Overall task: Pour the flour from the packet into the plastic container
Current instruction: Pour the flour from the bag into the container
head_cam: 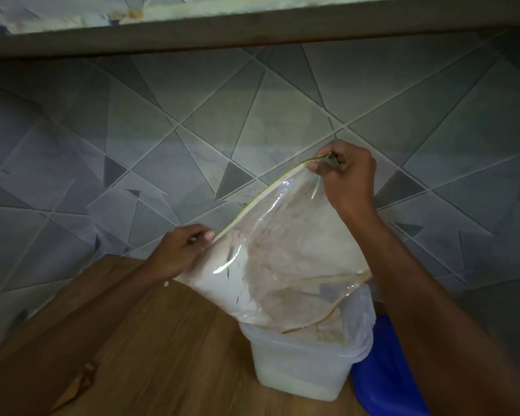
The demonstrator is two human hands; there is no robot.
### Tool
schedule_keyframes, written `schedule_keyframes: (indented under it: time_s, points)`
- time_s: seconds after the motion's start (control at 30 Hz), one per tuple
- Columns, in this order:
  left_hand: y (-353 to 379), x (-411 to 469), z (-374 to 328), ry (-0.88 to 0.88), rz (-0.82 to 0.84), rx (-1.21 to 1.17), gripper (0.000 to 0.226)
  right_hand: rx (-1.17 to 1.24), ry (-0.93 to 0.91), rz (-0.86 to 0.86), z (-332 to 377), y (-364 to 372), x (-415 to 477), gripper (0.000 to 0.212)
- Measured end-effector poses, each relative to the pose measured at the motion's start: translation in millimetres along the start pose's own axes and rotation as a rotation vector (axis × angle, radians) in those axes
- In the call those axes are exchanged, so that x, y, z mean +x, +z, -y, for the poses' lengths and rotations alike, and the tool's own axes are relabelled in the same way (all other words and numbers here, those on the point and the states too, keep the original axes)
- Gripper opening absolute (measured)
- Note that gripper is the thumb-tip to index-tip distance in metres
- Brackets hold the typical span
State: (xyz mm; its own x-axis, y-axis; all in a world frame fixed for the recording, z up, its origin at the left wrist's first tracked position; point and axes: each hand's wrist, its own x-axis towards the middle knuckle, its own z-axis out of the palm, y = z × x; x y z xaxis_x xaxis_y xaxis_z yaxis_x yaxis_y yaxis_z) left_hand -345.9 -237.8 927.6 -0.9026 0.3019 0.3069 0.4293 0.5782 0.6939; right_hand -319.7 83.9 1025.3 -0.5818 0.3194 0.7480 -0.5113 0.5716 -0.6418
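A clear plastic packet (282,259) with white flour in it hangs tilted over a translucent plastic container (300,367). The packet's lower open edge rests inside the container's rim, and flour lies heaped in the container's mouth. My left hand (179,253) pinches the packet's lower left corner. My right hand (347,178) grips the upper corner, holding it higher than the left. Most of the flour sits in the packet's lower left part.
The container stands on a brown wooden surface (162,355). A blue lid or bowl (385,373) lies right beside the container, partly under my right forearm. A grey tiled wall (192,130) rises behind, with a shelf edge (252,34) overhead.
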Motion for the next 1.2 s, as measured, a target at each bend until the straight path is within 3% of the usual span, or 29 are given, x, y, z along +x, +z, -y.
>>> schedule_keyframes:
  time_s: [0.1, 0.27, 0.53, 0.6, 0.63, 0.7, 1.0, 1.2]
  points:
    - [-9, -33, 12, -0.146, 0.040, -0.016, 0.023, -0.023, -0.011, -0.029, 0, 4, 1, 0.015]
    - [-10, -60, 30, -0.241, 0.039, -0.222, 0.020, -0.061, -0.028, -0.069, 3, 8, -2, 0.011]
    - [11, -68, 90, -0.364, -0.153, -0.737, 0.058, -0.080, -0.025, -0.097, 10, 9, -6, 0.016]
    - [19, -67, 91, -0.372, -0.245, -0.789, 0.030, -0.073, -0.017, -0.105, 12, 9, -8, 0.017]
    - [23, -65, 90, -0.389, -0.291, -0.795, 0.015, -0.066, -0.015, -0.110, 14, 10, -9, 0.016]
    - [26, -61, 90, -0.414, -0.344, -0.750, 0.009, -0.032, -0.012, -0.123, 18, 10, -10, 0.012]
    - [2, -27, 58, -0.144, -0.452, -0.515, 0.013, -0.013, -0.017, -0.195, 36, -4, -6, 0.009]
    - [0, -6, 45, -0.053, -0.462, -0.488, 0.017, -0.042, 0.027, -0.224, 30, -23, -7, 0.022]
